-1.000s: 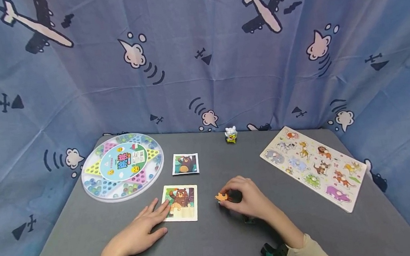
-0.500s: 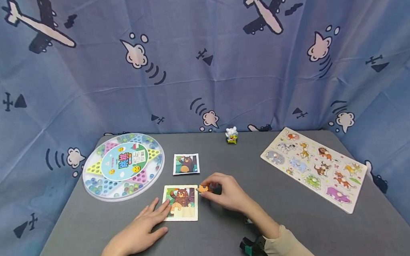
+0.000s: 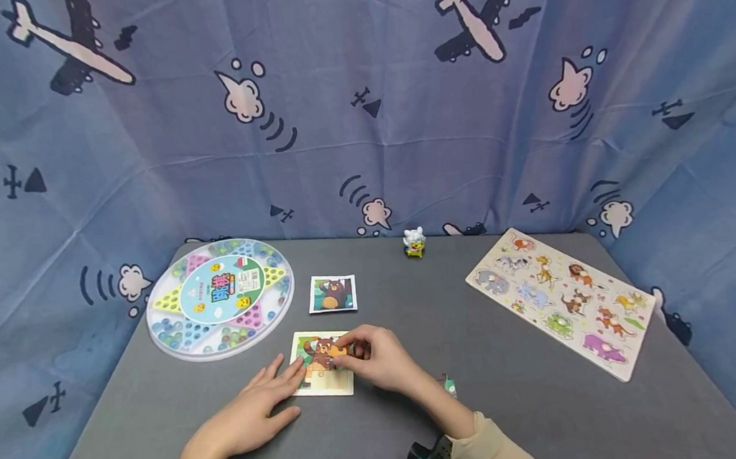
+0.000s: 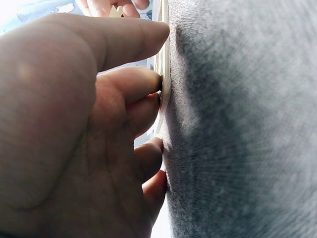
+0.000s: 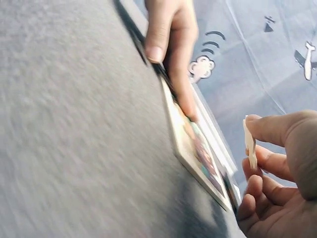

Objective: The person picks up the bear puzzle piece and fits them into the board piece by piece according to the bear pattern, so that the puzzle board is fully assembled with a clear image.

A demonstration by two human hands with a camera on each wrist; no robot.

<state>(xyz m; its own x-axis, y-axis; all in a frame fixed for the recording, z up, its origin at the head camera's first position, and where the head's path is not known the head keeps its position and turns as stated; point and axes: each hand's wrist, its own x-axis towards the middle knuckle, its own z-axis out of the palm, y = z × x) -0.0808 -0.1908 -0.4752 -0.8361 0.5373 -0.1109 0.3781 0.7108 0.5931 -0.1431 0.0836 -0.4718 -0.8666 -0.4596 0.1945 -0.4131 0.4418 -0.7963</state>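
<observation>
A small square jigsaw board (image 3: 328,386) with a bear picture lies on the grey table, part of its pale base bare. My left hand (image 3: 256,415) rests flat, its fingers spread and fingertips on the board's left edge. Above the board's right side, my right hand (image 3: 381,358) pinches a jigsaw piece (image 5: 250,144) between thumb and fingers. In the right wrist view the piece is edge-on and apart from the board. Another loose piece (image 3: 449,386) lies by the right forearm, partly hidden by it.
Behind the board lies a bear picture card (image 3: 333,294). A round Chinese checkers board (image 3: 205,350) is at the left, an animal peg puzzle (image 3: 568,300) at the right. A small white and yellow figurine (image 3: 414,242) stands at the back, before a blue curtain (image 3: 359,115).
My right hand has carried the jigsaw piece leftward, from the table beside the board to above its right part. The left hand has stayed in place.
</observation>
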